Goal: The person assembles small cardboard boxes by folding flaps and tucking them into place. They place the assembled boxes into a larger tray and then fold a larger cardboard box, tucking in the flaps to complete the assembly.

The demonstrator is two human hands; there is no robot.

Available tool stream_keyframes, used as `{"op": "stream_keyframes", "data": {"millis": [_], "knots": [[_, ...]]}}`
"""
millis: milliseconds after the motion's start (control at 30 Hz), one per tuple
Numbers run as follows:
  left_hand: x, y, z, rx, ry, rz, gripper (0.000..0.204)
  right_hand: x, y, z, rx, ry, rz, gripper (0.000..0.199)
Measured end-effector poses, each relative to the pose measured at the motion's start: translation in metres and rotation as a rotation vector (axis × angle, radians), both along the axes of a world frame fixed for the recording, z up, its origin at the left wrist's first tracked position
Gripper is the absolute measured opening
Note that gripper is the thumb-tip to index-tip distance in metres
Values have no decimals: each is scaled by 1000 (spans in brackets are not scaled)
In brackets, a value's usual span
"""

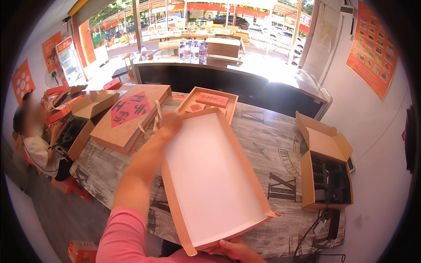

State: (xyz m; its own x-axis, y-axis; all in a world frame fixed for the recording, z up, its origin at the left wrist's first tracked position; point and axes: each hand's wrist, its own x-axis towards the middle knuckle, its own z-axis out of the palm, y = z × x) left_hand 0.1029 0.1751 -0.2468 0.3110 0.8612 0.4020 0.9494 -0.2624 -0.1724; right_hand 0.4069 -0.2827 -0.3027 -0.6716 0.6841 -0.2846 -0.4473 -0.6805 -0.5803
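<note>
A long shallow cardboard box (210, 171), brown outside and white inside, lies tilted in front of me with its hollow side up. My left hand (172, 122) grips its far left corner; the fingers are partly hidden behind the rim. At the near edge my right hand (234, 250) is closed on the wall, thumb on top. Pale ribbon ends (157, 116) hang beside my left hand. Just beyond the box sits a tray (234, 98) with small brown boxes and a red-labelled box (211, 100) inside.
A large brown gift box (131, 114) with a red diamond label is at the left. On the right, an open carton (326, 175) holds black parts. A person (39, 140) sits at the far left. Water bottles (193, 51) stand on the counter behind the table (272, 144).
</note>
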Motion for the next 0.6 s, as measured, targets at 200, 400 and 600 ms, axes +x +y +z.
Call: {"op": "stream_keyframes", "data": {"millis": [200, 400, 600], "knots": [[16, 19, -8, -55, -67, 53, 21, -30, -2, -48, -55, -14, 49, 49], [24, 11, 0, -155, -235, 58, 26, -40, 11, 1, -32, 43, 0, 43], [-12, -4, 4, -12, -406, -174, 40, -60, 15, 3, -58, 2, -9, 41]]}}
